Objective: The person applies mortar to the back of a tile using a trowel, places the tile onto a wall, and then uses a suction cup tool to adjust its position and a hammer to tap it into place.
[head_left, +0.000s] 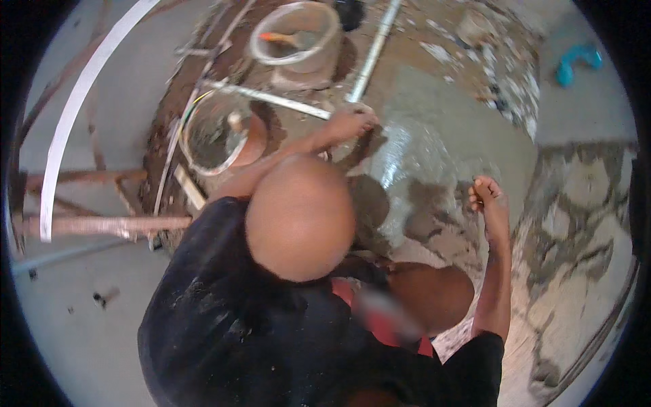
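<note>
My left hand (349, 125) reaches forward over the edge of a smooth patch of wet grey cement (420, 136). Its fingers look curled, but what they hold, if anything, is hidden. Close to it, the ends of two pale strips come together: one long strip (375, 51) runs away from me, and another strip (278, 100) runs off to the left. My right hand (489, 193) is raised over the right side of the cement with its fingers bent in. Too little shows between those fingers to name anything there.
Left of my left arm stands a bucket (254, 139) with grey mix inside. A whitish bucket (325, 57) beyond it holds an orange-handled tool (277, 37). A teal curved object (578, 62) lies far right. Rough, patchy mortar (576, 210) covers the right side; wooden bars (115, 226) jut in from the left.
</note>
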Motion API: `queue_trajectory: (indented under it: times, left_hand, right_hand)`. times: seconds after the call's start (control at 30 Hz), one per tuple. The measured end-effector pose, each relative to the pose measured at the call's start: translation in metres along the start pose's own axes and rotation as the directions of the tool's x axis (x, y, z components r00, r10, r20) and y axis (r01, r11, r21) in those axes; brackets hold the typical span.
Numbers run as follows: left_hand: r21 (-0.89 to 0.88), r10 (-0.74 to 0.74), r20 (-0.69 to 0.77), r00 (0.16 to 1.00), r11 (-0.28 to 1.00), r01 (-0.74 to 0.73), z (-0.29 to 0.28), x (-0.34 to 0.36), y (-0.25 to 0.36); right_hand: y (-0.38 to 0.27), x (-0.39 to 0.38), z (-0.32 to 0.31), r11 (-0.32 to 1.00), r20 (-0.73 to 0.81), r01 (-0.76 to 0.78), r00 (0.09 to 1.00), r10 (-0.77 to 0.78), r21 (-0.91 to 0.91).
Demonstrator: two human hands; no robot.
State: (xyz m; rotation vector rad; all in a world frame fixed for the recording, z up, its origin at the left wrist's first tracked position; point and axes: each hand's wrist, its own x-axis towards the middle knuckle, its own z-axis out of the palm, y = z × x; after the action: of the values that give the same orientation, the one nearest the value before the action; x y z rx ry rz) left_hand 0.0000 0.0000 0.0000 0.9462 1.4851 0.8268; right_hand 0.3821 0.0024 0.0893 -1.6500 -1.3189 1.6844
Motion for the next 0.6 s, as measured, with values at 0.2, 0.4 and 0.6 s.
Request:
queue_trajectory:
  times: [0.2, 0.4, 0.6]
  left_hand:
    - [0.253, 0.360, -0.550, 0.754, 0.932, -0.261, -0.119, -0.090, 0.003]
    - [0.758, 0.786, -0.613, 0.087, 0.552, 0.349, -0.291, -0.198, -0.059]
    - [-0.303, -0.265, -0.908, 0.324, 0.950, -0.072, -0.382, -0.245, -0.165]
  right_hand:
    - [-0.056, 0.055, 0.154, 0.894, 0.368, 0.321, 0.909, -0.197, -0.313]
    - [-0.104, 0.064, 0.297, 0.722, 0.608, 0.602, 0.727, -0.320, -0.340]
    - [-0.135, 0.068, 0.457, 0.698, 0.728, 0.649, 0.629, -0.271, -0.301]
